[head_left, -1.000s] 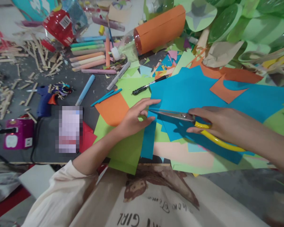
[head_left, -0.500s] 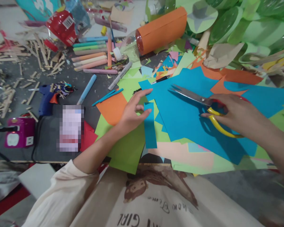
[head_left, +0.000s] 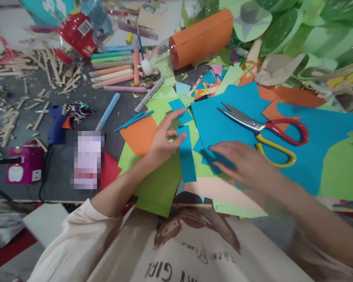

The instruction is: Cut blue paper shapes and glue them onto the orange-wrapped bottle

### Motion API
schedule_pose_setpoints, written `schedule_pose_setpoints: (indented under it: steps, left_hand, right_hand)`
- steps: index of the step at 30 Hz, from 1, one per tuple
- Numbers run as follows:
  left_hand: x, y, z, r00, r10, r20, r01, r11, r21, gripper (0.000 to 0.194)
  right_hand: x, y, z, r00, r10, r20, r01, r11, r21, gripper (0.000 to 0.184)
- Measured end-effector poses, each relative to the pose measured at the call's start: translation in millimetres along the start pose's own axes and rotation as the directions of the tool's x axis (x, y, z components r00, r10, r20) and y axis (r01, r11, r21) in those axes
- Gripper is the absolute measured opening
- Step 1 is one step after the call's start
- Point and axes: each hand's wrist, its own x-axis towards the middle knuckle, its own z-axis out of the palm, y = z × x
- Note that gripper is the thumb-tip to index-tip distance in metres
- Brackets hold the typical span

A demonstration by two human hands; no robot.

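My left hand (head_left: 163,138) rests with fingers spread on the paper pile, its fingertips at the top of a narrow blue paper strip (head_left: 187,156) and a small blue scrap (head_left: 180,109). My right hand (head_left: 241,164) hovers, motion-blurred, fingers extended and empty, over the lower edge of the large blue sheet (head_left: 282,149). Scissors (head_left: 264,127) with one red and one yellow handle lie open on that blue sheet, apart from both hands. Green (head_left: 157,188) and orange (head_left: 139,135) sheets lie under my left hand.
A paper-wrapped orange bottle (head_left: 200,37), coloured sticks (head_left: 111,70), a marker (head_left: 148,94), a black pen (head_left: 198,98), a blue glue gun (head_left: 55,123), a pink power box (head_left: 25,164) and wooden stick scraps (head_left: 6,121) crowd the grey table. Green paper shapes (head_left: 296,35) pile up at the back right.
My right hand lifted the scissors off the cut, laid them down on the blue sheet and let go, then moved left toward the strip. The cut strip now lies free.
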Motion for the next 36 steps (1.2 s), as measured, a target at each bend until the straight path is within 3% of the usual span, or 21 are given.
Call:
schedule_pose_setpoints:
  steps: [2,4,6,8,11,16,18,20,23,26,30,34,36]
  left_hand:
    - [0.2,-2.0,-0.7,1.000,-0.006,-0.005,0.006,1.000,-0.009,0.047]
    - [0.3,-4.5,-1.5,1.000,-0.004,-0.019,0.004,1.000,-0.006,0.047]
    - [0.4,-7.7,-2.4,0.999,0.003,-0.033,-0.004,1.000,-0.003,0.049]
    - [0.9,-10.8,-3.5,1.000,0.006,-0.030,-0.006,1.000,-0.002,0.051]
    - [3.0,-13.9,-6.3,0.999,0.030,-0.044,-0.029,0.999,0.012,0.050]
    - [8.4,-12.1,-12.8,0.982,0.113,-0.154,-0.111,0.994,0.022,0.041]
    - [9.0,-7.4,-13.6,0.974,0.090,-0.209,-0.101,0.994,-0.041,0.042]
    - [8.1,0.2,-12.5,0.983,0.007,-0.185,-0.028,0.993,-0.112,0.040]
    - [4.7,13.1,-8.0,0.992,-0.124,-0.019,0.122,0.989,-0.081,0.040]
    - [1.7,20.3,-3.4,0.981,-0.158,0.110,0.155,0.987,0.032,0.047]
    - [1.6,22.2,-4.6,0.976,-0.120,0.184,0.104,0.990,0.093,0.042]
    - [4.5,25.7,-12.1,0.941,0.006,0.339,-0.045,0.993,0.109,0.035]
    - [5.8,27.3,-14.6,0.938,-0.014,0.346,-0.035,0.990,0.136,0.031]
  right_hand:
    - [16.9,-14.5,16.4,0.994,-0.106,0.011,0.105,0.992,0.069,0.025]
    - [31.0,-21.6,30.0,0.994,-0.108,0.001,0.107,0.987,0.122,0.025]
    - [42.2,-22.3,39.8,0.998,-0.034,-0.057,0.046,0.969,0.242,0.023]
    - [50.3,-19.2,46.2,0.988,0.074,-0.133,-0.007,0.893,0.449,0.019]
    - [56.6,-13.9,52.2,0.951,0.275,-0.142,-0.082,0.666,0.741,0.014]
    - [57.4,-10.8,55.7,0.810,0.583,0.060,-0.221,0.209,0.953,0.029]
    - [57.6,-10.8,54.5,0.776,0.622,0.105,-0.207,0.094,0.974,0.037]
    - [58.4,-11.1,52.8,0.766,0.628,0.138,-0.198,0.027,0.980,0.046]
    - [59.9,-12.3,51.4,0.767,0.620,0.161,-0.191,-0.020,0.981,0.058]
    - [60.6,-13.8,51.4,0.780,0.604,0.162,-0.183,-0.027,0.983,0.060]
    - [59.8,-12.7,48.8,0.784,0.608,0.125,-0.167,0.013,0.986,0.048]
    - [58.2,-5.8,44.7,0.758,0.649,0.058,-0.179,0.121,0.976,0.037]
    - [57.4,-1.9,44.5,0.753,0.657,0.041,-0.198,0.166,0.966,0.038]
